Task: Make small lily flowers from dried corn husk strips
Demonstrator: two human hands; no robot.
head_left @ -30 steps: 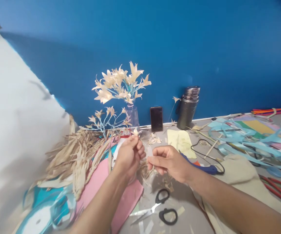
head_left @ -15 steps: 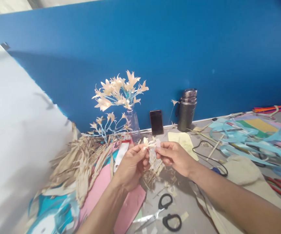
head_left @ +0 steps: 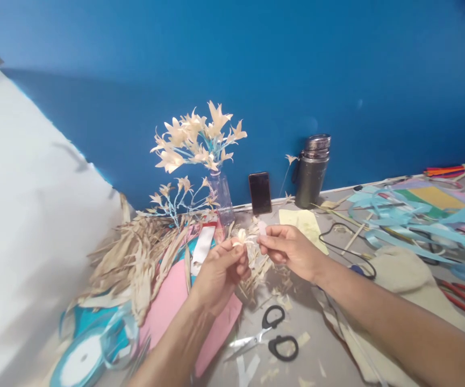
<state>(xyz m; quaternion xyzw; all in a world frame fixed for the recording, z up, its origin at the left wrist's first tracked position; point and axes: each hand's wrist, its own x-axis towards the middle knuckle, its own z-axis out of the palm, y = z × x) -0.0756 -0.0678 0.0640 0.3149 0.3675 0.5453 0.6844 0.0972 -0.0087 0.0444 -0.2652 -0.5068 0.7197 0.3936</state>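
My left hand (head_left: 221,271) is closed in a pinch on a small cream paper flower (head_left: 242,236) held above the table. My right hand (head_left: 290,250) is closed too, pinching a small pale strip of tape or paper (head_left: 262,228) right beside the flower. The two hands almost touch. Below them lies a heap of cream paper scraps (head_left: 256,269). A pair of black-handled scissors (head_left: 270,337) lies on the grey table in front of my hands.
A clear bottle (head_left: 221,196) with cream paper flowers (head_left: 198,138) stands by the blue wall, beside a phone (head_left: 259,192) and a steel flask (head_left: 312,171). Dried leaf strips (head_left: 135,258) and pink sheet (head_left: 171,301) lie left; blue ribbon (head_left: 409,226) right; a ribbon spool (head_left: 82,359) near left.
Both hands rose from the scrap heap and came together. The left now shows the small flower at its fingertips, and the right brought a pale strip up to it.
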